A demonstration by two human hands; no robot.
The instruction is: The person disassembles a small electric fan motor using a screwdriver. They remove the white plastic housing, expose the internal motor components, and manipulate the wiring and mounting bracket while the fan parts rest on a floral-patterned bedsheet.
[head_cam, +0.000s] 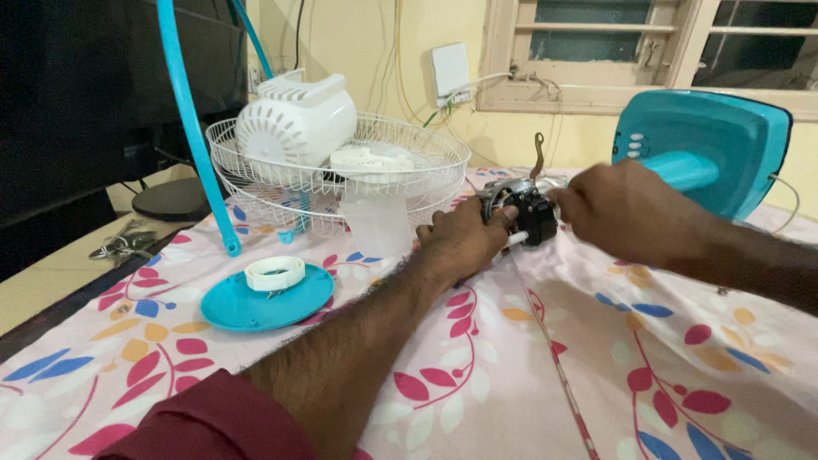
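Fan motor [527, 209]: at 12 o'clock of the table centre, on the floral cloth [596, 358]; probably heavy and rigid, with fragile wiring, best held by its black housing.
Left hand [464, 243]: clenched around the motor's near side and white shaft.
Right hand [626, 213]: grasping the motor from 3 o'clock.
Wire fan guards [341, 175]: at 10 o'clock, holding a white motor cover [294, 119].
Teal disc [266, 298]: at 9 o'clock, a white ring on it.
Teal fan base [707, 145]: at 2 o'clock, small white markings on it.

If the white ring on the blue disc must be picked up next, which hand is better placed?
Probably the left hand: it grips the fan motor on the side nearer the white ring. The right hand is farther away, beyond the motor.
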